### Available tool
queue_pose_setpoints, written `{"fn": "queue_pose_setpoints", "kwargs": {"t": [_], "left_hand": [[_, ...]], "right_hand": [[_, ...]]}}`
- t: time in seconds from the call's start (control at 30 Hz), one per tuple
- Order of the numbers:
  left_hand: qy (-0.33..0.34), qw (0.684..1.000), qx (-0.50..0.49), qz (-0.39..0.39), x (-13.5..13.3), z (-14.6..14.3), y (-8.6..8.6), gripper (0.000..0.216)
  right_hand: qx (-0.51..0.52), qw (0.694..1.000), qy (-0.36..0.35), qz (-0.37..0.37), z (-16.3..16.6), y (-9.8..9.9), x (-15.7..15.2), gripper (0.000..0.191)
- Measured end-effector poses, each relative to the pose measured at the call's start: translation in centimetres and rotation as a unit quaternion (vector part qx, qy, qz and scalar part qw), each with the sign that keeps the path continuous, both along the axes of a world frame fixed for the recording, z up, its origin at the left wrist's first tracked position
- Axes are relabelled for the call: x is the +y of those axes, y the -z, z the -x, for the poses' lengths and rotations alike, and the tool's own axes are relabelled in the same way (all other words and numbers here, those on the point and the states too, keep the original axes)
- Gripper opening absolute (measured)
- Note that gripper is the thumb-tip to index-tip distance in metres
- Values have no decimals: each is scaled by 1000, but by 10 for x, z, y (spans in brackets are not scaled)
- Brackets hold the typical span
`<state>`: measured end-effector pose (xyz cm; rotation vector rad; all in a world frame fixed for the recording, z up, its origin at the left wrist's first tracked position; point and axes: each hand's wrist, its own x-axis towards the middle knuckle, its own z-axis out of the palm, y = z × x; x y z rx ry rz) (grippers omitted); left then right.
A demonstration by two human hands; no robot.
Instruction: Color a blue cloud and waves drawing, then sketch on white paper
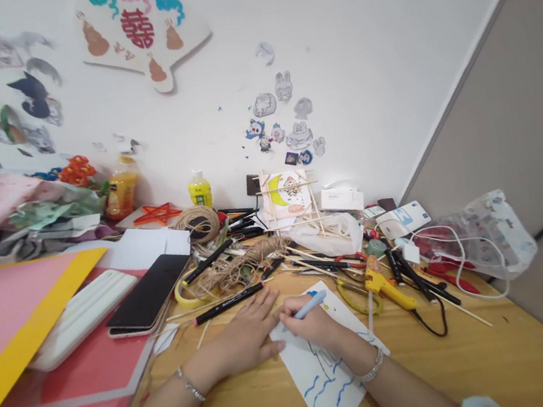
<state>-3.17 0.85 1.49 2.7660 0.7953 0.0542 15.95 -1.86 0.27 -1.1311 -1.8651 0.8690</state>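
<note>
My right hand (308, 323) is closed around a light blue pen (312, 303), its tip low over the left edge of a white sheet of paper (302, 367). On the sheet are blue wavy lines, a dark outline drawing partly covered by my hand, and small coloured marks near the top. My left hand (252, 331) lies flat with fingers stretched out, its fingertips beside the sheet's left edge and nothing in its grip. Just above the left fingers rests a black marker (230, 303) with a pink end.
A yellow glue gun (384, 285) with a black cord lies right of the paper. Twine (203, 223), markers and thin sticks crowd the table's back. A dark tablet-like device (150, 294) and a white case (88, 317) are at left. Clear plastic packaging (498, 232) stands far right.
</note>
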Motion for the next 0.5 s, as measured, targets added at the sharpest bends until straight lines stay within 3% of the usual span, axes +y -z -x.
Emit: {"fn": "queue_pose_setpoints", "kwargs": {"t": [0.5], "left_hand": [[-5,1000,15,-8,-3,-3,-5,64]], "right_hand": [[-21,1000,-5,-7,-2,5,1,22]]}}
